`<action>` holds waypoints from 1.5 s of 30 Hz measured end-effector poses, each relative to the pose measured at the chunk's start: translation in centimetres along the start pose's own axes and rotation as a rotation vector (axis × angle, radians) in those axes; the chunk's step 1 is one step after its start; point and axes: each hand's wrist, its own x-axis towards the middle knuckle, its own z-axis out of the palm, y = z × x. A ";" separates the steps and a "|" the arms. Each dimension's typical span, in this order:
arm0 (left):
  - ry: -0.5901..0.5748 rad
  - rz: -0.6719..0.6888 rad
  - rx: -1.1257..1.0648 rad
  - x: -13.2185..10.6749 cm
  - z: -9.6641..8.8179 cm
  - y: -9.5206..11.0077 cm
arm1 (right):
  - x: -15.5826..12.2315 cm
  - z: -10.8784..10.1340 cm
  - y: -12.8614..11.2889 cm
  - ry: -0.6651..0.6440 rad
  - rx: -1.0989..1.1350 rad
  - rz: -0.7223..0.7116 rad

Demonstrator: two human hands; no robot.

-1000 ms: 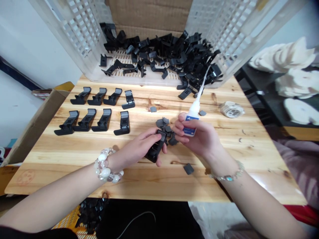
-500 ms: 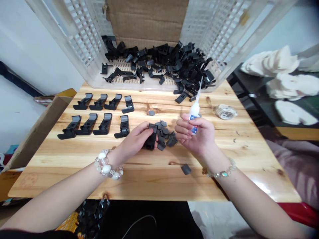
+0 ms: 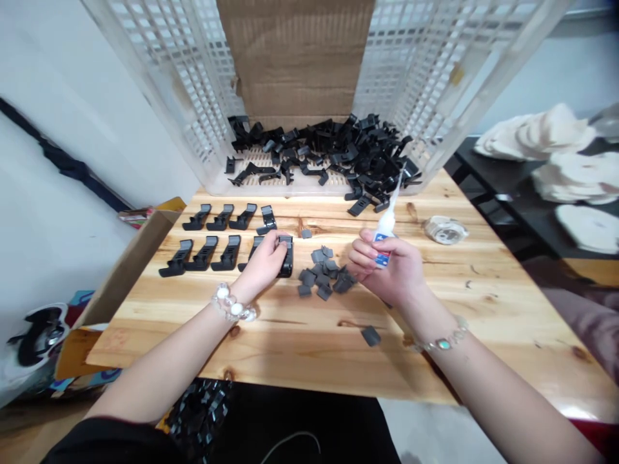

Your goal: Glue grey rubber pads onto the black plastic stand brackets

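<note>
My left hand (image 3: 265,259) is closed around a black plastic clip (image 3: 286,258), which it holds low at the right end of the near row of similar black clips (image 3: 225,252). Whether this clip touches the wood cannot be made out. In my right hand (image 3: 394,267), a small white glue bottle (image 3: 382,242) with a blue label is gripped, its long thin nozzle pointing up. Between my hands lies a loose pile of grey pads (image 3: 320,272). Single grey pads lie apart, one nearer me (image 3: 371,336) and one farther off (image 3: 306,233).
A white plastic crate (image 3: 193,122) at the back lies open towards me, with many black clips (image 3: 338,145) inside. A roll of clear tape (image 3: 445,230) sits on the wooden table (image 3: 300,361) at right. White stacked pieces (image 3: 575,174) rest on a dark shelf beyond.
My left hand has carried the black clip leftward, away from the grey pads to the near row. My right hand still holds the glue bottle upright. The camera view has shifted.
</note>
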 end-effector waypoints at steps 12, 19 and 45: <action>0.154 0.187 0.507 0.2 -2.7 1.5 | 0.0 -0.3 0.5 -0.031 -0.017 -0.004; 0.317 -0.145 0.720 4.5 -13.1 -1.5 | 0.2 -0.7 0.6 -0.054 0.029 -0.003; 0.037 -0.157 0.898 9.5 -9.2 -2.1 | 0.6 -0.8 0.5 -0.016 0.050 -0.028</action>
